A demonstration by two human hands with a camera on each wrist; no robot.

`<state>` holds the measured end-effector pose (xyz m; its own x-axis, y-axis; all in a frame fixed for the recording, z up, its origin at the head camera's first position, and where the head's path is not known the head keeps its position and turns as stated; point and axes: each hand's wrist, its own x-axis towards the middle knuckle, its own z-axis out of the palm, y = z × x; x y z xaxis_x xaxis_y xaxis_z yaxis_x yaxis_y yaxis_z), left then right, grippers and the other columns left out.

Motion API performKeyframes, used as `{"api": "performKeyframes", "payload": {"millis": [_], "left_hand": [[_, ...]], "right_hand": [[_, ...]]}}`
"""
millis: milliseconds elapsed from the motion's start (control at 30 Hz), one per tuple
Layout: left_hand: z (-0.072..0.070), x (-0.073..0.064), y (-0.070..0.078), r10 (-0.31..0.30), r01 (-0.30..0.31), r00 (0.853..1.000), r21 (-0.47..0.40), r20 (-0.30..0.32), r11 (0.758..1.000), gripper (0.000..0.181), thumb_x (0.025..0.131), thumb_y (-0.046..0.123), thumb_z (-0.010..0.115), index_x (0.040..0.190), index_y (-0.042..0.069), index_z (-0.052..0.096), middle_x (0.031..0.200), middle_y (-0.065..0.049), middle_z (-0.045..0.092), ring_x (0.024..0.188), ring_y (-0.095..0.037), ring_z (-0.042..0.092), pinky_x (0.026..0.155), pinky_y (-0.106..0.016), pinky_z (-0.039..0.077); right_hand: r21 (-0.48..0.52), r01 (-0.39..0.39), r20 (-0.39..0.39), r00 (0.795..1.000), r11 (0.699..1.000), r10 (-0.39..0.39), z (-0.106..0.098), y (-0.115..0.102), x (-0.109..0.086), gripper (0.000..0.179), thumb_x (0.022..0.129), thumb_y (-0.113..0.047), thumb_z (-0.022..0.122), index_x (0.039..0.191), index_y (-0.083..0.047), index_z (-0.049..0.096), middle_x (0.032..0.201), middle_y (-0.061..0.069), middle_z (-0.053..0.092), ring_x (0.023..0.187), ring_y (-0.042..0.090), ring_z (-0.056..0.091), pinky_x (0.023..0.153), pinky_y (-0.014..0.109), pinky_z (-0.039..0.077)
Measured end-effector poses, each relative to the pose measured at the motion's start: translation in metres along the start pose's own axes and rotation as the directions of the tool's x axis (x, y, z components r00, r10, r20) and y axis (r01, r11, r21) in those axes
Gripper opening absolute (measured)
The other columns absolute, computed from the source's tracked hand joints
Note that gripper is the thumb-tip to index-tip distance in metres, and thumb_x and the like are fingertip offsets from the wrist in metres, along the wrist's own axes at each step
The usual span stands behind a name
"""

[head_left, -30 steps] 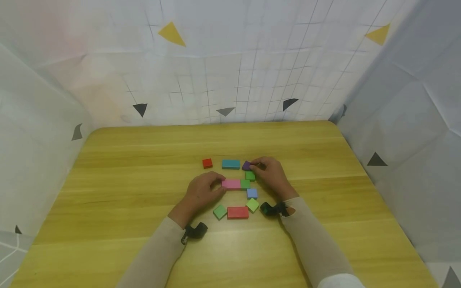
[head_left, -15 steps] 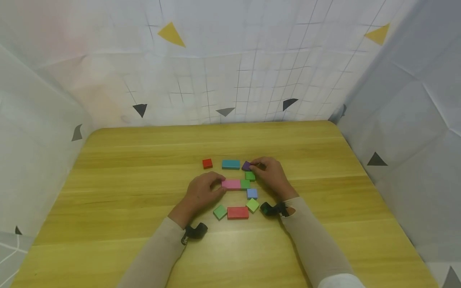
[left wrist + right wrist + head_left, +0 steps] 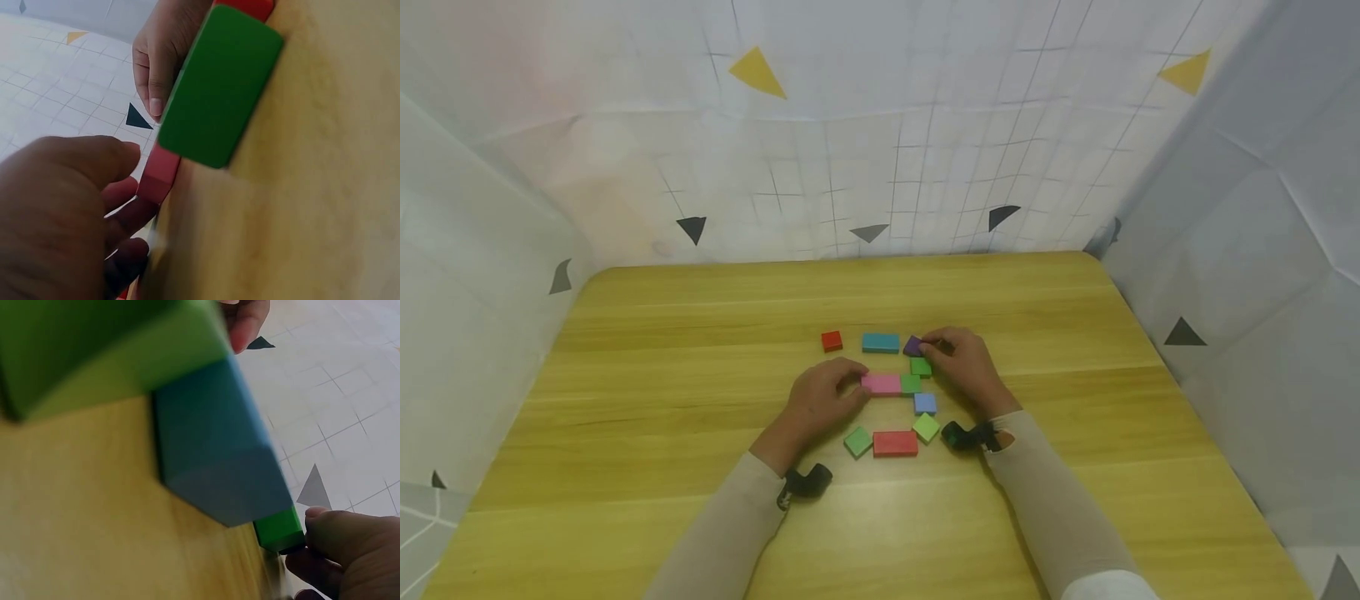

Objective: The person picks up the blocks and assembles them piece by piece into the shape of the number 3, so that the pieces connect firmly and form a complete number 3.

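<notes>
A pink rectangular block (image 3: 882, 384) lies mid-table, its right end against a green block (image 3: 911, 383). My left hand (image 3: 823, 398) holds the pink block's left end between thumb and fingers; in the left wrist view, a green block (image 3: 222, 87) stands in front of part of it. My right hand (image 3: 964, 364) pinches a small purple block (image 3: 913, 345), which sits turned at an angle on the table. Just below the purple block is another green block (image 3: 921, 367). In the right wrist view, the purple block is mostly hidden behind nearer blocks.
A blue rectangular block (image 3: 881, 342) and a small red block (image 3: 832, 341) lie farther back. Nearer are a light blue block (image 3: 925, 403), a lime block (image 3: 927, 427), a red rectangular block (image 3: 895, 443) and a green block (image 3: 858, 442). Patterned sheets (image 3: 820, 175) surround the table (image 3: 647, 467).
</notes>
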<state>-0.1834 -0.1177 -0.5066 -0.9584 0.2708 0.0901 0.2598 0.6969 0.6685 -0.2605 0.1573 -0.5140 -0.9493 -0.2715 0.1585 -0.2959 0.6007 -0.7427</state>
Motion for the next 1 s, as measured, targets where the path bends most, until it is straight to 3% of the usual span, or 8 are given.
{"api": "performKeyframes", "payload": {"millis": [200,400,533,767,1000], "left_hand": [[-0.003,0.002,0.000,-0.046,0.044,0.998,-0.079,-0.033,0.996,0.028,0.095,0.039,0.064,0.119,0.024,0.068,0.101,0.011,0.067,0.090,-0.011,0.058,0.082,-0.034,0.050],[-0.006,0.011,-0.001,-0.083,0.079,0.995,-0.073,-0.047,0.994,0.030,0.096,0.041,0.061,0.119,0.023,0.068,0.085,0.006,0.061,0.078,-0.015,0.054,0.069,-0.033,0.047],[-0.007,0.018,-0.005,-0.093,0.088,0.995,-0.090,-0.044,0.992,0.030,0.096,0.041,0.061,0.118,0.022,0.068,0.086,0.007,0.063,0.078,-0.015,0.056,0.069,-0.033,0.048],[-0.013,0.028,-0.014,-0.083,0.067,0.995,-0.243,-0.056,0.968,0.023,0.096,0.036,0.065,0.112,0.021,0.069,0.102,0.007,0.068,0.092,-0.014,0.061,0.084,-0.036,0.053],[-0.011,0.034,-0.021,-0.069,0.057,0.997,-0.229,-0.043,0.972,0.024,0.095,0.038,0.066,0.113,0.022,0.069,0.104,0.008,0.067,0.094,-0.012,0.061,0.086,-0.035,0.053]], "right_hand": [[-0.011,0.018,-0.009,1.000,1.000,-0.018,0.001,0.001,0.000,0.022,0.094,-0.031,0.070,0.107,-0.014,0.075,0.109,0.006,0.072,0.109,0.027,0.062,0.096,0.048,0.048],[-0.031,0.023,-0.009,1.000,0.999,-0.023,0.001,0.002,0.001,0.022,0.095,-0.030,0.069,0.108,-0.014,0.075,0.109,0.006,0.072,0.109,0.027,0.062,0.096,0.048,0.048],[-0.032,0.016,-0.010,1.000,0.999,-0.017,0.001,0.002,0.001,0.021,0.095,-0.028,0.070,0.107,-0.013,0.075,0.109,0.006,0.072,0.110,0.027,0.063,0.097,0.048,0.048],[-0.026,0.015,-0.015,1.000,1.000,-0.015,0.001,0.000,0.001,0.020,0.094,-0.027,0.070,0.106,-0.013,0.075,0.109,0.007,0.072,0.109,0.027,0.063,0.096,0.047,0.048],[-0.014,0.005,-0.016,1.000,1.000,-0.005,0.001,0.000,0.001,0.019,0.094,-0.026,0.070,0.106,-0.013,0.075,0.110,0.007,0.072,0.110,0.027,0.063,0.097,0.048,0.048]]}}
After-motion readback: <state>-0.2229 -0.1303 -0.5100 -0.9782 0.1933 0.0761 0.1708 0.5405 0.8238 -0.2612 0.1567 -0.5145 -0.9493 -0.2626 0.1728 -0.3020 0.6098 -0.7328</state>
